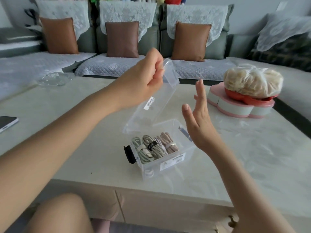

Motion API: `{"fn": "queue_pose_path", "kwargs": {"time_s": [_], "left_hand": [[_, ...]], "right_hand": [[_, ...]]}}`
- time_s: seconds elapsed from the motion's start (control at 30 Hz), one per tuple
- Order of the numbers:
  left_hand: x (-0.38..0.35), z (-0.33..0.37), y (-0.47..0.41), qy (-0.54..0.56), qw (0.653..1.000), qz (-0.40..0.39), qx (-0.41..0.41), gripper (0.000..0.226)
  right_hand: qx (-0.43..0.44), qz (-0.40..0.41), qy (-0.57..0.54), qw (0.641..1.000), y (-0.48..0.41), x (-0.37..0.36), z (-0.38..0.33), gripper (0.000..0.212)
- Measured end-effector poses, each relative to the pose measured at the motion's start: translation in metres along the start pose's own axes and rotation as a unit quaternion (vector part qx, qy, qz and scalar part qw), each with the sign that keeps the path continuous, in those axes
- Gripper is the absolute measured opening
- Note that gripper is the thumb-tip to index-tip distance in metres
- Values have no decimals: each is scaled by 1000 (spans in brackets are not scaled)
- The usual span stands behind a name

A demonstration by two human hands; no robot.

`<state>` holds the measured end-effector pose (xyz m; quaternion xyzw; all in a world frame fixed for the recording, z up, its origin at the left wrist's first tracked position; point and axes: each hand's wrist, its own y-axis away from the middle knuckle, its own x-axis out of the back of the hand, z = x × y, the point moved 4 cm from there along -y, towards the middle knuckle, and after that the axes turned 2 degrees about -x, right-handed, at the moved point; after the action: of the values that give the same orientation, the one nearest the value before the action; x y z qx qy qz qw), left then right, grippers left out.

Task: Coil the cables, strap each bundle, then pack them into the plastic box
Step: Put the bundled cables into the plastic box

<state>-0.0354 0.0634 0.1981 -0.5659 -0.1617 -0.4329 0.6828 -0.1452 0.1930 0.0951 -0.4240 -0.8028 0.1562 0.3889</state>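
My left hand [148, 76] pinches the clear lid [154, 105], tilted above the plastic box [170, 163] on the table [84, 148]. My right hand [196, 118] hovers beside the box, fingers straight and holding nothing. The strapped cable bundles [154, 145] lie inside. Risk: a bundle standing too high blocks the lid, or the light box skids under pressure.

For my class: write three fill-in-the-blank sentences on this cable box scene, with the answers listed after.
1. The left hand grips the clear ____ above the plastic box.
2. The strapped cable bundles lie ____ the box.
3. The right hand is ____ and holds nothing.
Missing words: lid; inside; open.
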Motion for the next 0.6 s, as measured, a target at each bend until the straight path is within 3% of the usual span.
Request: {"fn": "queue_pose_path", "kwargs": {"time_s": [0.17, 0.3, 0.4, 0.5, 0.6], "left_hand": [[-10, 1, 2, 85, 989, -98, 73, 15], [-18, -15, 4, 96, 986, -90, 104, 12], [-20, -28, 6, 42, 992, -33, 112, 5], [-32, -40, 25, 4, 989, -40, 141, 21], [-45, -48, 62, -49, 984, -50, 162, 23]], "right_hand": [[-23, 2, -134, 991, 2, 4, -2, 49], [-23, 70, -72, 995, -2, 18, 0, 9], [-57, 53, -69, 995, -3, 19, 3, 7], [-173, 5, -21, 985, 1, 18, 16, 26], [-282, -53, 32, 958, 12, 18, 31, 29]]}}
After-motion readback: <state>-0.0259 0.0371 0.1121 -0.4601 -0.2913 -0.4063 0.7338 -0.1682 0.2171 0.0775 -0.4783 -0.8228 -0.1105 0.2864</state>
